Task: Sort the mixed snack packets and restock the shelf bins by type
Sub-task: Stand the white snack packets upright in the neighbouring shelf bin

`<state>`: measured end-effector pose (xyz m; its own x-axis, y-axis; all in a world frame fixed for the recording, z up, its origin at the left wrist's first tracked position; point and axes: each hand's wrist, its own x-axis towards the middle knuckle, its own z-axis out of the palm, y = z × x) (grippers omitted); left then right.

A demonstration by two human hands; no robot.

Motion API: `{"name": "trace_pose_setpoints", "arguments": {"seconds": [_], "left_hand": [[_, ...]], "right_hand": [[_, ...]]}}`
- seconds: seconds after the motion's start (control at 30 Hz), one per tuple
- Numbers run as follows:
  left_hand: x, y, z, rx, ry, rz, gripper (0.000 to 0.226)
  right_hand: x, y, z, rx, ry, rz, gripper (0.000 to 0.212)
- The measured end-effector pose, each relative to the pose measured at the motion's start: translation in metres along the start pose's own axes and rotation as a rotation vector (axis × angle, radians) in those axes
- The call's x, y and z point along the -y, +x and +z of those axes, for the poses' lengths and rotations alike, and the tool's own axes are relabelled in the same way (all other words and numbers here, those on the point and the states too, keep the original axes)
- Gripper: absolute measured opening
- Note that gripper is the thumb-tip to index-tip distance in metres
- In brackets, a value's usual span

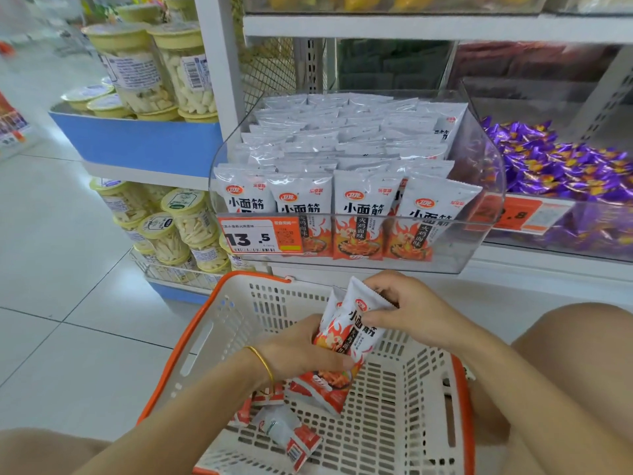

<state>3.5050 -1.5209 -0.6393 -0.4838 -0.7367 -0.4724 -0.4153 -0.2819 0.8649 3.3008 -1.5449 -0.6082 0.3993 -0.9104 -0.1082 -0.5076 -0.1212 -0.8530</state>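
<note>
Both my hands hold a small bunch of white-and-orange snack packets [356,332] upright over a white basket with an orange rim [414,389]. My left hand [298,351] grips the bunch from below and the left. My right hand [400,308] pinches the top packet from the right. A few more of the same packets [291,431] lie on the basket floor. Straight ahead, a clear shelf bin [479,186] is packed with rows of matching packets [342,149], an orange 13.5 price tag [260,236] on its front.
A second clear bin with purple-wrapped candies [561,162] stands to the right. Left of the white shelf post [222,63], jars of pale snacks [154,70] fill blue trays on two levels. White tiled floor [68,303] spreads to the left. My knees flank the basket.
</note>
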Motion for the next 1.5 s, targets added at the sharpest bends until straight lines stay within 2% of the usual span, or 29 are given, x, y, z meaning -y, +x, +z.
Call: {"name": "trace_pose_setpoints", "arguments": {"seconds": [0.07, 0.13, 0.2, 0.23, 0.4, 0.47, 0.53, 0.6, 0.63, 0.67, 0.7, 0.73, 0.83, 0.93, 1.1, 1.27, 1.5], "left_hand": [[-0.012, -0.006, -0.003, -0.005, 0.125, 0.058, 0.046], [-0.032, -0.012, -0.003, -0.011, 0.224, 0.119, 0.053], [-0.063, -0.017, -0.003, -0.003, 0.320, 0.175, 0.064], [-0.082, -0.019, -0.003, -0.007, 0.379, 0.216, 0.066], [-0.187, -0.018, 0.001, -0.048, 0.647, 0.396, 0.065], [-0.220, -0.014, 0.000, -0.028, 0.635, 0.435, 0.074], [-0.243, -0.004, -0.008, -0.021, 0.516, 0.511, 0.077], [-0.257, 0.013, -0.022, -0.193, 0.393, 0.606, 0.051], [-0.260, 0.027, -0.031, -0.362, 0.395, 0.624, 0.034], [-0.260, 0.043, -0.039, -0.526, 0.468, 0.602, 0.027], [-0.260, 0.061, -0.043, -0.612, 0.594, 0.567, 0.028], [-0.258, 0.077, -0.044, -0.607, 0.736, 0.536, 0.031], [-0.253, 0.114, -0.037, -0.428, 1.079, 0.398, 0.042], [-0.247, 0.127, -0.033, -0.390, 1.282, 0.317, 0.049], [-0.241, 0.122, -0.042, -0.348, 1.306, 0.222, 0.056], [-0.240, 0.120, -0.044, -0.358, 1.274, 0.241, 0.056], [-0.240, 0.116, -0.044, -0.403, 1.176, 0.290, 0.057]], "right_hand": [[0.003, -0.010, -0.006, 0.031, -0.006, 0.040, 0.050], [0.013, -0.025, -0.017, 0.131, 0.140, 0.072, 0.068], [0.029, -0.040, -0.036, 0.177, 0.247, 0.042, 0.064], [0.038, -0.046, -0.047, 0.148, 0.250, 0.009, 0.060], [0.089, -0.069, -0.116, -0.219, 0.087, -0.097, 0.046], [0.107, -0.073, -0.141, -0.329, 0.045, -0.126, 0.043], [0.118, -0.074, -0.165, -0.475, -0.043, -0.119, 0.043], [0.120, -0.069, -0.186, -0.636, -0.079, -0.106, 0.043], [0.120, -0.065, -0.192, -0.705, -0.090, -0.106, 0.042], [0.119, -0.060, -0.196, -0.761, -0.105, -0.101, 0.041], [0.119, -0.053, -0.198, -0.803, -0.121, -0.093, 0.042], [0.119, -0.045, -0.197, -0.830, -0.144, -0.082, 0.042], [0.115, -0.017, -0.188, -0.865, -0.271, -0.069, 0.040], [0.109, 0.007, -0.181, -0.873, -0.359, -0.033, 0.042], [0.106, 0.026, -0.177, -0.873, -0.512, 0.076, 0.040], [0.115, 0.036, -0.169, -0.913, -0.681, 0.154, 0.037], [0.118, 0.044, -0.161, -1.011, -0.685, 0.276, 0.032]]}}
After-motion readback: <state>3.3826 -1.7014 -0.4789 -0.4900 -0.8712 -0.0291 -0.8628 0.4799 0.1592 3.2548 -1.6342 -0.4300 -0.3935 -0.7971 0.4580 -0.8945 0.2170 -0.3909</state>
